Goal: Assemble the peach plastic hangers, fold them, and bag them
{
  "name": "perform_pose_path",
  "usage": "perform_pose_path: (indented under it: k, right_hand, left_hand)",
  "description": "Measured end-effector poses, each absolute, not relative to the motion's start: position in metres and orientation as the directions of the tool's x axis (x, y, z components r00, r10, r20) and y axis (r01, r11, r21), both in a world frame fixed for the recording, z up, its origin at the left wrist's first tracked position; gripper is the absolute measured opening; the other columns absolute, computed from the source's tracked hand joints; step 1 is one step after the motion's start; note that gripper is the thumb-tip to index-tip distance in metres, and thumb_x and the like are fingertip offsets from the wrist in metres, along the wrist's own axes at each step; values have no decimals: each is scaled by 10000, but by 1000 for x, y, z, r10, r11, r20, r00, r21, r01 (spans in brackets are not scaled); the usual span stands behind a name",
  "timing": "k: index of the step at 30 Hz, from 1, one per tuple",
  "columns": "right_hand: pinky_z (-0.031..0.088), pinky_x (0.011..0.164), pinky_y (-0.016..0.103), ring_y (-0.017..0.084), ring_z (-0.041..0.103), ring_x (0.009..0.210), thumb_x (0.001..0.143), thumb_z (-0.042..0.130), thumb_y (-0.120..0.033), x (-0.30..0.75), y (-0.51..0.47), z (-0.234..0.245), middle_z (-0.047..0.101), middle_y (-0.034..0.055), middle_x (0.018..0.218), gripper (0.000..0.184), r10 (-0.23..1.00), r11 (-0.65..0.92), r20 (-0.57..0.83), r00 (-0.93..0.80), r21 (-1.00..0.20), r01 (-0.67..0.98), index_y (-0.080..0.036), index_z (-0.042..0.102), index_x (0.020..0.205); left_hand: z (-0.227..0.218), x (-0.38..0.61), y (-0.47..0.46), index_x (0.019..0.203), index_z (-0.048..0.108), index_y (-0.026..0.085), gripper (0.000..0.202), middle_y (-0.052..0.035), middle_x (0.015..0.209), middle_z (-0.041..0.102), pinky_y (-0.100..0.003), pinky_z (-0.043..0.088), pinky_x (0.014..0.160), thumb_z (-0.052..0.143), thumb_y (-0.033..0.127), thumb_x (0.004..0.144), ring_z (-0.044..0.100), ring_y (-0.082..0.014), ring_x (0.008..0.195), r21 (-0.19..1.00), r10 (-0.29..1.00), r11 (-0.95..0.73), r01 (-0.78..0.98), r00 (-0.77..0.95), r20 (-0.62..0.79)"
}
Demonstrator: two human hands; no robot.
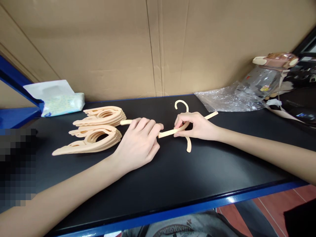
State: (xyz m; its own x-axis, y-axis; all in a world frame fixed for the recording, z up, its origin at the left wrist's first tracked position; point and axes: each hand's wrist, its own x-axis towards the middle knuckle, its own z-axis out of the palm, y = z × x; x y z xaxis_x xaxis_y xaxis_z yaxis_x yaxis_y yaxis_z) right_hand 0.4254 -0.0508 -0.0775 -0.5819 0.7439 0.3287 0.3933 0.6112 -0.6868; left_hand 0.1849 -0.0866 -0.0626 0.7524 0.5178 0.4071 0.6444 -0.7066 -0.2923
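Black tabletop (pixel 158 184), cream hooked hanger (pixel 168 133)

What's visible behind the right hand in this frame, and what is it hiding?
Behind the right hand, the cream hanger's hook rises, with a clear plastic bag farther back. The hand covers part of the hanger's middle, so that can't be seen.

Light is bright — soft glare on the tabletop (pixel 170 177), pixelation far left.

Hanger stacks (pixel 114 135) left of single hanger (pixel 167 133), bottle (pixel 261 79) far right.
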Motion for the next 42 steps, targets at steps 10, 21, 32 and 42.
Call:
perform_pose_path:
  k: [10, 21, 32, 42]
  right_hand:
    - [474, 650, 302, 164, 606, 716, 791, 717, -334, 424, -51, -79, 661, 16, 761, 191, 690, 702, 411, -596, -581, 412, -191, 600, 744]
    - [449, 773, 345, 171, 598, 768, 847, 676, -315, 425, -49, -84, 671, 29, 826, 140, 480, 877, 541, -691, -321, 358, -196, 615, 804]
    - [439, 720, 325, 167, 556, 745, 854, 668, -299, 424, -50, -84, 656, 37, 798, 138, 432, 901, 574, -696, -245, 358, -168, 631, 839]
    - [427, 665, 298, 163, 515, 761, 845, 674, -330, 424, -51, -82, 588, 35, 805, 159, 439, 892, 586, -681, -197, 406, -172, 666, 830]
  left_hand:
    - [-68, 186, -84, 1276, 463, 112, 327, -144, 1397, 455, -482, 271, 1133, 376, 154, 963, 340, -280, 1355, -147, 557, -687, 712, 645, 524]
    - [-72, 185, -78, 1220, 503, 155, 495, -78, 1198, 601, -383, 445, 870, 614, 479, 863, 545, -249, 1043, 107, 684, -703, 703, 629, 369]
    - [-71, 187, -79, 1101, 576, 174, 276, -31, 1081, 649, -356, 427, 814, 593, 369, 907, 558, -207, 939, 127, 644, -744, 656, 653, 398]
    - [-71, 188, -81, 1086, 603, 172, 210, -21, 996, 645, -338, 431, 792, 594, 271, 901, 531, -190, 886, 141, 614, -774, 617, 678, 403]
